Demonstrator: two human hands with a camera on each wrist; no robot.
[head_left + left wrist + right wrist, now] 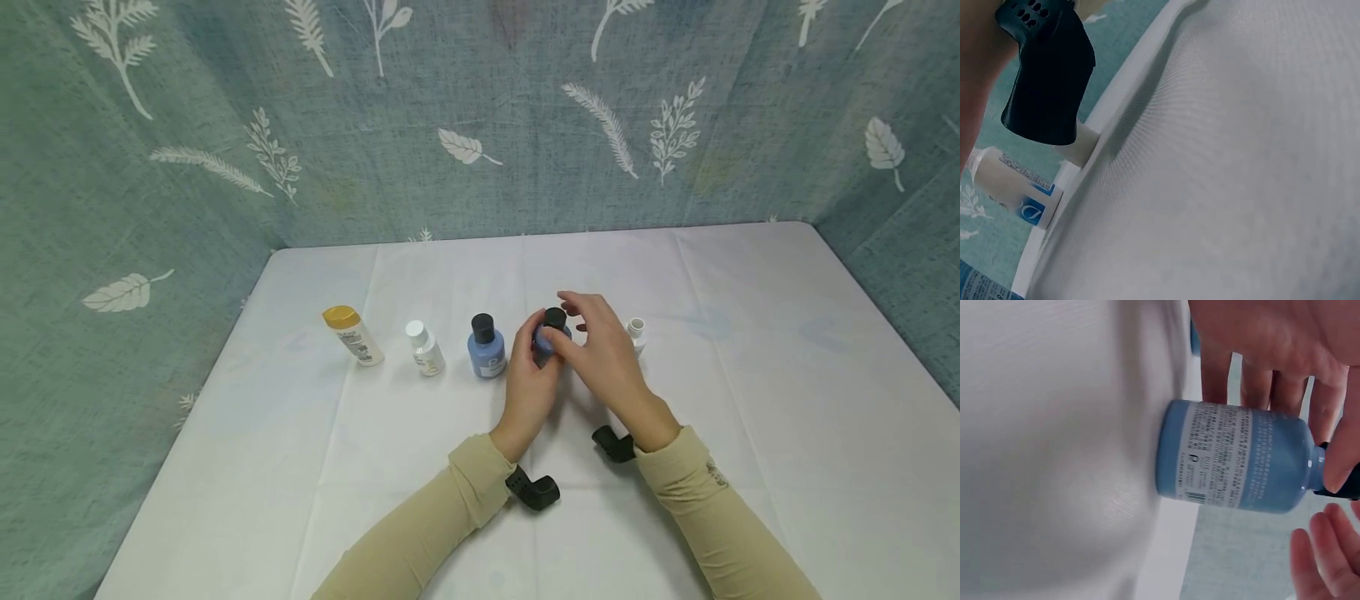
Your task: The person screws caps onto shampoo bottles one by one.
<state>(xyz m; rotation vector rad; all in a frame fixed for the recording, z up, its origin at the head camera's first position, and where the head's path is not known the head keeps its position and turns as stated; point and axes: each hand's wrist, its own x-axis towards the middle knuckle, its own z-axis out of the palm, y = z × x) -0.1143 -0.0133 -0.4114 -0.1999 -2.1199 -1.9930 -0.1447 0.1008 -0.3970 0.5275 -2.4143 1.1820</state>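
Between both hands stands a blue bottle [1229,456] with a black cap [555,317], its base close to the white cloth in the right wrist view. My left hand [528,383] grips the bottle's body, several fingers [1254,384] wrapped behind it. From the other side, my right hand [607,358] pinches around the black cap, thumb on its near side and index finger at the far side. Several right-hand fingers [1329,550] are loosely bent beside the cap. A small white bottle [637,329] with its mouth uncovered stands right of the hands, partly hidden by the right hand.
A second blue bottle [487,350] with a black cap stands just left of my hands. Further left are a white bottle [427,354] with a white cap and a leaning white bottle [360,342] with a yellow cap. A leaf-patterned curtain [480,125] borders the white table [412,433].
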